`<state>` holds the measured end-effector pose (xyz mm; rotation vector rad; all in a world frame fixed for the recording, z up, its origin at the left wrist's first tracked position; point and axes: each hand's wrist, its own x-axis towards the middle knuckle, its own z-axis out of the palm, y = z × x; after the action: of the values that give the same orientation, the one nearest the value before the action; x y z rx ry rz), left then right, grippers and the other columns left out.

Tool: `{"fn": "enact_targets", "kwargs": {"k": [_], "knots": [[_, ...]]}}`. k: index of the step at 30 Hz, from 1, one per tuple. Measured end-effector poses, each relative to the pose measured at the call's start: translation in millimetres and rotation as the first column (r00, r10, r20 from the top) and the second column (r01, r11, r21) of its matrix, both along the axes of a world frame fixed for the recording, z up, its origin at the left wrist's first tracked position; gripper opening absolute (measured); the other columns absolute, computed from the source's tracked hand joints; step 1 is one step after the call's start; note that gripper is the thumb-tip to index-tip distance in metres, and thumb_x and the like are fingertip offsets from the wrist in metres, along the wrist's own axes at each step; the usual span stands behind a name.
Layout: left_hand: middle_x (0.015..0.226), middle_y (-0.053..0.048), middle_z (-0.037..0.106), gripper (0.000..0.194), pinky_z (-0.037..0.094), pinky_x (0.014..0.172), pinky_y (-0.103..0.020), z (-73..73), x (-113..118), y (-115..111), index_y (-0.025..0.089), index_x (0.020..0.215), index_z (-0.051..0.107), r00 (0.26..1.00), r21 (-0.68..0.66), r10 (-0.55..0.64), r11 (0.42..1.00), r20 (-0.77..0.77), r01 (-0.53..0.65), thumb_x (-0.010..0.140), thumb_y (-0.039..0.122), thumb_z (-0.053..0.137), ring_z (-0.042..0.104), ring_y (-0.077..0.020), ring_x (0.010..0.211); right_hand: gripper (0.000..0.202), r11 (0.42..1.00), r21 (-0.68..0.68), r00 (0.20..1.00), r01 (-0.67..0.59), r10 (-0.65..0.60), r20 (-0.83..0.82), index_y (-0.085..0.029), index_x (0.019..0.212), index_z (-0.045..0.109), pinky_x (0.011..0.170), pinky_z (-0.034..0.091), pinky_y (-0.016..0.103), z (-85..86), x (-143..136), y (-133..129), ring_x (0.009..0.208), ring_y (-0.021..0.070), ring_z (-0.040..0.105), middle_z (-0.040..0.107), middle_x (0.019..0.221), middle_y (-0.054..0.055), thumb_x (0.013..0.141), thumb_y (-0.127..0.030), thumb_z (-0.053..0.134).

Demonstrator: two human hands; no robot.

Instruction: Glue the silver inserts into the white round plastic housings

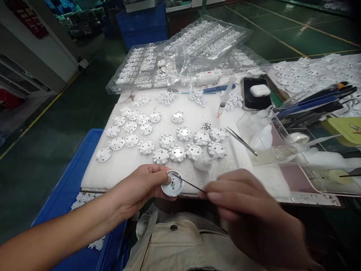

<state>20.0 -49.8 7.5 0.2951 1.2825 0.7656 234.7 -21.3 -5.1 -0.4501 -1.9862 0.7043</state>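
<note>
Near the front edge of the white foam-topped table, my left hand (149, 184) grips a round white part (175, 186), its hollow inner side facing up. My right hand (245, 207), blurred, is closed round a thin dark rod-like tool (191, 183). The tool's far end lies over the inside of the round part; whether it touches cannot be told. Beyond my hands, several round white discs (178, 153) lie on the foam, some with knobbly rims. A small white bottle (203, 164) stands just behind the tool.
Clear trays (135, 67) of small white pieces stand at the back. Tweezers (241, 141), a syringe (222, 105) and a phone with a white case (259, 90) lie at the right. A clear organiser (299, 165) holds bottles. A blue bin (70, 180) is at the left.
</note>
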Motion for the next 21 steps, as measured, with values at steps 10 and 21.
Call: {"fn": "enact_targets", "kwargs": {"k": [10,21], "knots": [[0.067,-0.004,0.067,0.012,0.054,0.059,-0.021,-6.0,-2,0,0.012,0.065,0.064,1.000,0.003,0.013,1.000,0.014,-0.013,0.063,0.016,0.076,0.062,-0.0118,0.058,0.018,0.999,-0.028,0.997,-0.025,0.023,-0.071,-0.018,0.108,0.058,0.074,0.055,0.027,-25.0,-20,11,0.083,0.0129,0.063,0.069,0.089,0.004,0.093,-0.009,0.052],[0.065,-0.003,0.067,0.015,0.054,0.058,-0.021,-5.4,-3,0,0.011,0.074,0.067,1.000,-0.025,0.020,0.999,-0.013,-0.020,0.063,0.017,0.076,0.063,-0.0125,0.057,0.016,0.999,-0.037,0.998,-0.030,0.027,-0.065,-0.019,0.107,0.058,0.069,0.055,0.027,-25.4,-19,12,0.080,0.0138,0.064,0.069,0.086,0.004,0.094,-0.012,0.051]]}}
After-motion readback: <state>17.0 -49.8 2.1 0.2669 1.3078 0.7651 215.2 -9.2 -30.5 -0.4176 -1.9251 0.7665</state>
